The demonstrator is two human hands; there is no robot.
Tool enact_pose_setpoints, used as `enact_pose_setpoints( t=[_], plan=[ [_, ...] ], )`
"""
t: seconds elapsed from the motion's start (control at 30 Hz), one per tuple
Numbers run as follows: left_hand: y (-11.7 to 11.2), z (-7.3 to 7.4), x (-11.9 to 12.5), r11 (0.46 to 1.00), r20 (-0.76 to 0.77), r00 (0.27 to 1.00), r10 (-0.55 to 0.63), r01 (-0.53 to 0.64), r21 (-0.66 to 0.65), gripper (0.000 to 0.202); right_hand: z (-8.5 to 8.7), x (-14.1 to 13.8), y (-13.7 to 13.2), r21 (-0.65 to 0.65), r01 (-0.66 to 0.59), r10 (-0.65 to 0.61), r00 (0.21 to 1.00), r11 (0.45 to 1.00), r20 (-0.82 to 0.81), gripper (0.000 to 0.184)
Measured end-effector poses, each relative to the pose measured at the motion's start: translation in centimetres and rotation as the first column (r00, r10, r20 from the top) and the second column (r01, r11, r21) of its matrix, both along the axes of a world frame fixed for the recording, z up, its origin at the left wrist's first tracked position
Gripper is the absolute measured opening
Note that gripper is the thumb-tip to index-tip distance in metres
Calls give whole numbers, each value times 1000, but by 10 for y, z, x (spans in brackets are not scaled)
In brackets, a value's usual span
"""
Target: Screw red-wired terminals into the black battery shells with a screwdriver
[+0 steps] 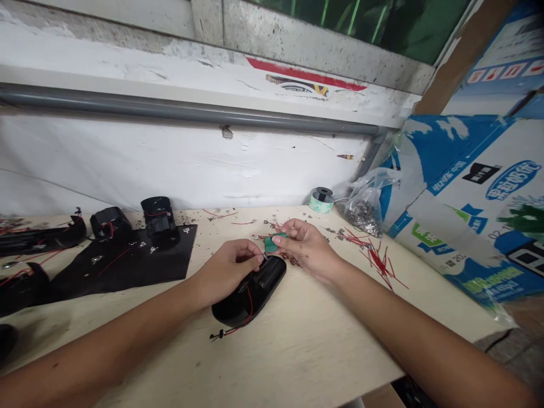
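Note:
A black oval plastic housing (238, 309) lies on the table in front of me, with a red wire (250, 300) running over it to a small black-and-metal end piece (217, 335). Over its far end, my left hand (229, 263) is closed, thumb and fingertips pinched on a small metal spring (265, 256). My right hand (309, 248) grips a small green piece (271, 242) between thumb and fingers, just beyond the housing. Whether that piece touches the spring is hard to make out.
Black housings (158, 218) with red wires stand at left, some on a black sheet (170, 266). Loose red wires (380, 260) and metal bits lie at right. A tape roll (321, 200) and plastic bag of metal parts (363, 209) sit by the wall, near a cardboard box (463, 226).

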State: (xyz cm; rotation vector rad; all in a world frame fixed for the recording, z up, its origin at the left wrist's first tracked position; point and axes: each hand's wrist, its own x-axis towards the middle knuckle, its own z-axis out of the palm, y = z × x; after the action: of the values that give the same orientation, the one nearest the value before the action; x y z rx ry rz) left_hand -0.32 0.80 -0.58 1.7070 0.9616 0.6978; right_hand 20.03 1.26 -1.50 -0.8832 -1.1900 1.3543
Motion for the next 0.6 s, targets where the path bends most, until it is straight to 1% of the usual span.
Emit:
enact_pose_setpoints(
  t=[0.07, 0.2, 0.27, 0.37, 0.4, 0.47, 0.53, 0.6],
  plan=[
    [0, -1, 0, 1000, 2, 1000, 1, -1, -2, 16, 1, 1, 0, 27, 2, -3, 999, 1000, 54, 46],
    [-1, 0, 0, 1000, -11, 1000, 4, -5, -26, 16, 3, 0, -3, 156, 15, -60, 955, 988, 290, 33],
    [-2, 0, 0, 999, -10, 1000, 5, -5, -33, 17, 4, -2, -5, 175, 2, -55, 953, 985, 299, 32],
    [-2, -1, -1, 999, -12, 1000, 4, -5, -42, 18, 4, -4, -8, 149, -36, 2, 975, 988, 220, 36],
    [-2, -1, -1, 999, -13, 1000, 4, -5, -47, 18, 5, -4, -9, 159, -51, 14, 973, 986, 229, 35],
    [-2, -2, -1, 998, -15, 1000, 7, -8, -56, 19, 5, -3, -10, 219, -77, -1, 942, 973, 334, 28],
    [-1, -2, -1, 998, -8, 1000, 7, -8, -59, 20, 4, -3, -11, 274, -92, -43, 893, 957, 448, 23],
    [0, -3, -1, 998, -3, 1000, 1, -1, -60, 21, 3, -3, -12, 294, -116, -49, 865, 949, 499, 21]
  ],
)
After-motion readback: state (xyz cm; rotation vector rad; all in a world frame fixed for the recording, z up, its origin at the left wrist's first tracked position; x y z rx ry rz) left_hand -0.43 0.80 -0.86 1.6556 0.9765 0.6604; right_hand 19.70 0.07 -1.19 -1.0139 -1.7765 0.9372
